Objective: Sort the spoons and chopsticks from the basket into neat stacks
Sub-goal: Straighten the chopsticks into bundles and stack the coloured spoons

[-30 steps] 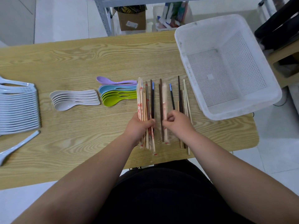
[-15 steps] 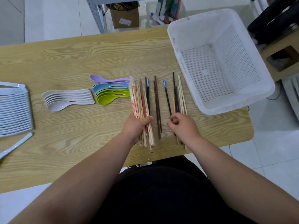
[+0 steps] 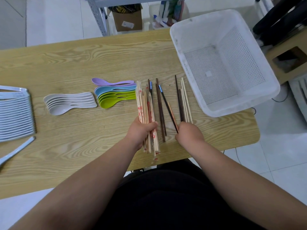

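While the left hand [image 3: 141, 131] gripped the wrapped chopstick bundle [image 3: 143, 105], the right hand [image 3: 189, 133], nearer the loose chopsticks [image 3: 184, 100], seemingly pinched their near ends; all pointed away.

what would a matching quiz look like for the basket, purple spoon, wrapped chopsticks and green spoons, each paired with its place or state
Things:
1. white basket
2. purple spoon
3. wrapped chopsticks
4. green spoons

Places or states:
a. gripped in the left hand
b. empty, at the table's right end
c. far edge of the coloured pile
d. near edge of that pile

Pairs: 1-b, 2-c, 3-a, 4-d
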Demonstrator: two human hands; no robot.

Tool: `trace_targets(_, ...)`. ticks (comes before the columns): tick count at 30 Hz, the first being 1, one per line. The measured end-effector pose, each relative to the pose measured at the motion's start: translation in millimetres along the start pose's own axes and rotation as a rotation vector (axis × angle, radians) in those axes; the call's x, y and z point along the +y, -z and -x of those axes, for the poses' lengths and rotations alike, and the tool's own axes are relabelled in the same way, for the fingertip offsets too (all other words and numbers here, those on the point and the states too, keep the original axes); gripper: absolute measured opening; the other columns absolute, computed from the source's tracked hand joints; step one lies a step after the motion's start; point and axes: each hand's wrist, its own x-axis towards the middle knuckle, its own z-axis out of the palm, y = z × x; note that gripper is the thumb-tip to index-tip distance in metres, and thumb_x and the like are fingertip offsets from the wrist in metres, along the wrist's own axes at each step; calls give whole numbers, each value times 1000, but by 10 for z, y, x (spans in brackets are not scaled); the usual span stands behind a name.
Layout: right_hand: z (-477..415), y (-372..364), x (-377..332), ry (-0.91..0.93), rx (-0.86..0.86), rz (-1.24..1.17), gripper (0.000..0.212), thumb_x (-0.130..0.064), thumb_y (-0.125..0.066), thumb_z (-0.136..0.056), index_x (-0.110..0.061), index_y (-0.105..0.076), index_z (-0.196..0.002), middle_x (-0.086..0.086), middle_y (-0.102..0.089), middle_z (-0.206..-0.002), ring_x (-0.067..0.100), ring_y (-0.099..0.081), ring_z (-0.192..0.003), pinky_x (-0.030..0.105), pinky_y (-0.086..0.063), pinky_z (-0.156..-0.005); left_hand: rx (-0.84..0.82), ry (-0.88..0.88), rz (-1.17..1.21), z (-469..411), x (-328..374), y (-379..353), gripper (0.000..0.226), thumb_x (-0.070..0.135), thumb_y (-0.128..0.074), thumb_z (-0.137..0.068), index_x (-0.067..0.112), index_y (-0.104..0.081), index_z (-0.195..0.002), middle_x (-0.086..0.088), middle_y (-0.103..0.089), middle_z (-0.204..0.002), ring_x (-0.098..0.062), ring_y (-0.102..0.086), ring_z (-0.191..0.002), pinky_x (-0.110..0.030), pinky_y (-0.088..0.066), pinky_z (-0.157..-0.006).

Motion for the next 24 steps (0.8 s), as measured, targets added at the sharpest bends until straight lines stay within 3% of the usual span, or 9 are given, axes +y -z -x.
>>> trace_targets(5,69,81,30,3,23,-160,16,-23,-66,-90,-16,-53,-95,0,-59,-86,22,-59,-79,30,-38,-55,6,11,-33,33,-12,-4,42,12,-81,-78,5,-59,-114,-20,-74,-93,-24,-73,-76,-32,-56,-67)
trace_targets(8,178,158,55,60,80,-482,16,-30,-71,-87,-23,-58,-92,-6,-66,-84,16,-65,-77,28,-47,-61,10,3,-44,45,-15,-20,44,15,-82,-76,11,-60,-113,-18,-73,-96,-27,-73,-82,-38,-60,-73)
trace_targets(12,301,193,-73,162,-38,-761,18,-30,-80,-84,-26,-65,-92,-3,-75,-87,14,-73,-74,36,-60,-75,-44,-16,-7,79,11,-103,49,21,-85,-70,15,-62,-113,-13,-73,-99,-31,-73,-92,-48,-60,-84)
trace_targets(15,336,155,-169,182,-26,-816,15,-28,-83,-81,-23,-71,-89,1,-75,-83,16,-74,-75,43,-61,-80,-75,-43,50,104,37,-171,39,10,-80,-81,12,-61,-115,-10,-72,-97,-28,-71,-93,-46,-59,-86)
trace_targets(20,401,215,-259,272,-28,-864,9,-18,-74,-90,-19,-77,-99,1,-76,-83,9,-72,-74,35,-61,-76,-80,-76,126,163,162,-120,33,-1,-76,-83,0,-57,-110,-15,-68,-88,-30,-70,-82,-36,-58,-67)
trace_targets(22,398,286,-281,311,-18,-765,10,-21,-72,-90,-25,-77,-98,-6,-74,-83,-1,-67,-73,27,-54,-69,-46,-112,56,211,236,-76,34,4,-81,-79,6,-61,-106,-9,-71,-86,-27,-70,-82,-37,-59,-70)
trace_targets(24,399,377,-358,324,43,-772,12,-22,-72,-89,-25,-71,-101,-11,-71,-93,-7,-63,-83,25,-50,-77,18,-182,-58,257,288,-3,44,18,-86,-68,17,-64,-106,-1,-75,-90,-23,-72,-87,-39,-59,-77)
